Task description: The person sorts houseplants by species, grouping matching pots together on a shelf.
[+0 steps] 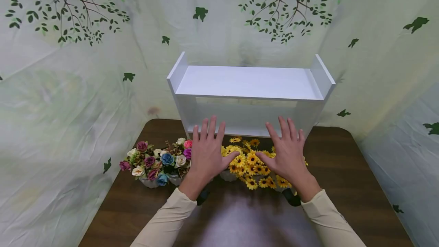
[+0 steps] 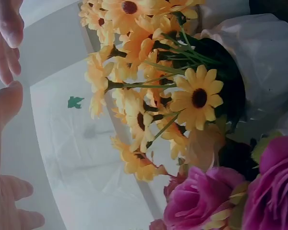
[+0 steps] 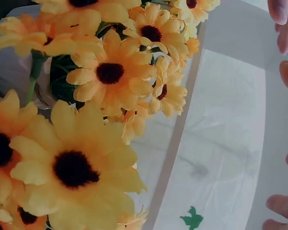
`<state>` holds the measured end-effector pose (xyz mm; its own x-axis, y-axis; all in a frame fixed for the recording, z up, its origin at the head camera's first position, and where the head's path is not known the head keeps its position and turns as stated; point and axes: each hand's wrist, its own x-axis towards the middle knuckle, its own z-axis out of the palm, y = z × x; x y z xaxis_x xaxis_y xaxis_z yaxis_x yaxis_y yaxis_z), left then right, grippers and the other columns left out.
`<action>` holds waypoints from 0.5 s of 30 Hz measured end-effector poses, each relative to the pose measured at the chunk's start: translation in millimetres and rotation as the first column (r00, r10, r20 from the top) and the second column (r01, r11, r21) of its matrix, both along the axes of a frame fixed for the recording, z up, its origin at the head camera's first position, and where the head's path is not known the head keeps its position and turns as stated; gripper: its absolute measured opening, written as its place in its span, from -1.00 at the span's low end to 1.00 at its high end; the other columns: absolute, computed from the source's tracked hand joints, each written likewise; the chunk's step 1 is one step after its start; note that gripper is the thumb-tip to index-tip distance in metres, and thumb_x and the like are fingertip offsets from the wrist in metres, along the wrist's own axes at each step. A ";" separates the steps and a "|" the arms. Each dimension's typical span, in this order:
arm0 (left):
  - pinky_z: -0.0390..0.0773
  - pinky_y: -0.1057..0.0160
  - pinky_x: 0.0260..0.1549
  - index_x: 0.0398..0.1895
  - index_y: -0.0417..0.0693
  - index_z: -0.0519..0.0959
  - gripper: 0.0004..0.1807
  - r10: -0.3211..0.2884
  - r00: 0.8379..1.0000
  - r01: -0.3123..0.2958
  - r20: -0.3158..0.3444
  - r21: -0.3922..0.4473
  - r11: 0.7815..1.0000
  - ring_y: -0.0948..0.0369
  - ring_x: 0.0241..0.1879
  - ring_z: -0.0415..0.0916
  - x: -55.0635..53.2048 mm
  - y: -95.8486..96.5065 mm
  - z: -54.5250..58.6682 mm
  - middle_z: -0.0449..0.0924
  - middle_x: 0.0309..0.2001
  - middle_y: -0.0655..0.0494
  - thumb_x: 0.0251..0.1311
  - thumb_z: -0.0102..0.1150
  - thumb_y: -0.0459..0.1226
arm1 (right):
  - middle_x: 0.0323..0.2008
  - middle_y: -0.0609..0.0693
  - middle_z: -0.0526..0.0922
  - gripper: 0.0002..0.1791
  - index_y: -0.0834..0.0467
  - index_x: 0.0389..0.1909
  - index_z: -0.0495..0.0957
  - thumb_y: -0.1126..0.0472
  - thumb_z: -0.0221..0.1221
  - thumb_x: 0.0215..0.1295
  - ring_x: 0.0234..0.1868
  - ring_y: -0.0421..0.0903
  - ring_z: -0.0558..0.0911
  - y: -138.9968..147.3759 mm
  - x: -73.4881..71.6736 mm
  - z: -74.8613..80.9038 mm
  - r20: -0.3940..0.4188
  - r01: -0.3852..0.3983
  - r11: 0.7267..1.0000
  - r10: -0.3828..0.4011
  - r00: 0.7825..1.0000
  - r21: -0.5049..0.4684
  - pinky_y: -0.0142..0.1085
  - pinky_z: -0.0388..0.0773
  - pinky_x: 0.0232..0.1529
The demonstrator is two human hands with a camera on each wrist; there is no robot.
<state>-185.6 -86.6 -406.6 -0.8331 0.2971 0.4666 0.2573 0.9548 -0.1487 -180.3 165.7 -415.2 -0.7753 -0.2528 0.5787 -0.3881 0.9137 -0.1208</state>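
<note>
Both hands are held out over the flowers with fingers spread, and neither holds anything. In the head view the left hand (image 1: 207, 151) hovers between the mixed roses and the yellow daisies. My right hand (image 1: 286, 155) is above the right part of the yellow daisies (image 1: 251, 159). Pink, blue, white and purple roses (image 1: 167, 159) stand in pale pots to the left. Yellow daisies (image 2: 199, 98) and purple roses (image 2: 201, 196) fill much of the left wrist view. Large yellow daisies (image 3: 74, 167) appear close up in the right wrist view. The hands partly hide the flowers.
A white two-tier shelf (image 1: 247, 83) stands behind the flowers at the table's far side. The dark wooden table (image 1: 356, 186) has rounded back corners. A cloth backdrop (image 1: 219, 29) printed with branches and leaves hangs behind and at both sides.
</note>
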 end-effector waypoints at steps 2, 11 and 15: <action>0.16 -0.23 0.43 0.54 0.03 0.14 0.13 -0.010 1.000 0.009 0.007 0.018 1.000 -0.11 0.53 0.06 -0.4 -1.9 -1.3 0.02 0.57 -0.13 0.04 -0.04 0.53 | 0.51 0.32 0.11 0.00 0.08 0.46 0.25 -0.41 0.21 0.10 0.50 0.38 0.07 1.1 0.8 0.9 0.020 -0.016 1.000 0.016 1.000 -0.024 0.52 0.07 0.26; 0.34 -0.25 0.31 0.32 -0.16 0.44 -0.07 -0.235 0.952 0.261 -0.194 0.119 0.958 -0.12 0.35 0.35 8.8 -46.0 -7.1 0.36 0.41 -0.18 0.05 0.25 0.31 | 0.16 0.31 0.58 -0.39 0.32 0.17 0.52 0.17 0.41 0.11 0.25 0.30 0.48 20.5 1.6 13.1 -0.082 -0.156 0.944 0.138 0.987 -0.291 0.26 0.37 0.24; 0.34 -0.23 0.31 0.24 -0.21 0.50 -0.14 -0.295 0.927 0.328 -0.234 0.119 0.937 -0.14 0.29 0.42 12.3 -66.0 -3.5 0.44 0.34 -0.20 0.12 0.19 0.30 | 0.00 0.27 0.68 -0.53 0.34 0.09 0.56 0.34 0.37 0.13 0.06 0.19 0.59 38.6 1.0 16.8 -0.101 -0.123 0.885 0.086 0.991 -0.449 -0.18 0.52 0.16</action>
<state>-173.3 -152.5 -410.1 -0.5885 0.4365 0.6805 0.5243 0.8468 -0.0898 -179.3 204.3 -398.5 -0.7081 -0.0262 0.7056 -0.5030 0.7201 -0.4780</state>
